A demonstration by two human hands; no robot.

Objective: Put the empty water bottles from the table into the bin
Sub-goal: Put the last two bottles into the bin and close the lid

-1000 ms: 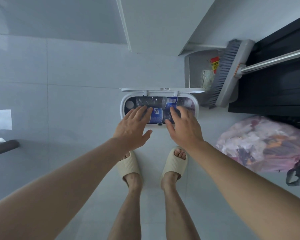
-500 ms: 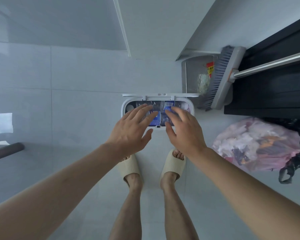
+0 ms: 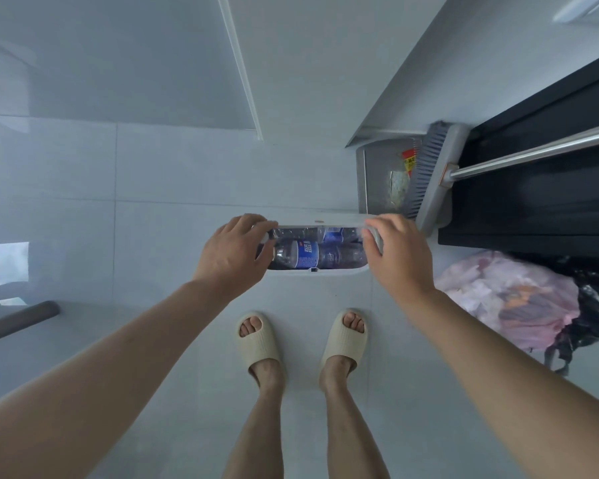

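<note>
A white bin (image 3: 320, 273) stands on the floor just ahead of my feet. Inside it lie several clear water bottles (image 3: 305, 254) with blue labels, filling it up to the rim. The white bin lid (image 3: 320, 223) runs along the far side of the opening. My left hand (image 3: 234, 252) curls its fingers over the lid's left end. My right hand (image 3: 396, 255) grips the lid's right end. The hands hide both ends of the bin.
A grey broom (image 3: 429, 174) leans over a grey dustpan (image 3: 377, 178) right behind the bin. A black cabinet (image 3: 540, 209) and a full pink rubbish bag (image 3: 505, 299) are at the right. A dark bar (image 3: 14, 321) juts in at the left.
Both hands rose off the bottles in the middle of the bin, spread apart and took hold of the two ends of the lid. The view pulled back a little.
</note>
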